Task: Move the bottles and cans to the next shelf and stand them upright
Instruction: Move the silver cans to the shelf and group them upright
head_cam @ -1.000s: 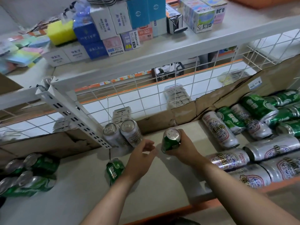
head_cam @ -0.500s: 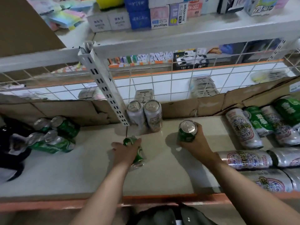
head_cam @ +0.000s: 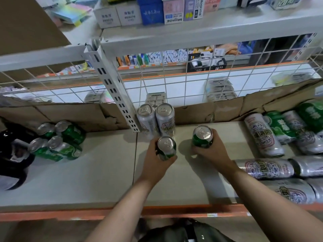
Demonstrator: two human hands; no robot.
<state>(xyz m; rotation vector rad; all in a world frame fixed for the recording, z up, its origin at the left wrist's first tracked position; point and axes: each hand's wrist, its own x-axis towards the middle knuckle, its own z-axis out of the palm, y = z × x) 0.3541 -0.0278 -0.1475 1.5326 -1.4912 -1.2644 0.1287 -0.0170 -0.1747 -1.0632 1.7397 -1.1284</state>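
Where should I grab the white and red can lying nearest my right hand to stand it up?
Grip the white and red can round the middle of its body, from above on the side facing bare shelf. It lies on its side with that flank open; a lying green can crowds the other flank.

The upright post [head_cam: 115,95] is rising from the back of the shelf [head_cam: 87,172]. Just right of its foot a pair of tall cans [head_cam: 156,119] is standing side by side, touching. Directly in front of that pair the left hand [head_cam: 155,166] is holding a short can [head_cam: 167,148] upright; further right of the post the right hand [head_cam: 209,152] is gripping a second short can [head_cam: 202,137]. Far right of the post a heap of lying cans [head_cam: 262,135] is resting on the shelf. Left of the post, a cluster of four cans [head_cam: 57,140] is sitting bunched together. Cardboard [head_cam: 70,112] is running along the back, behind the post's foot.
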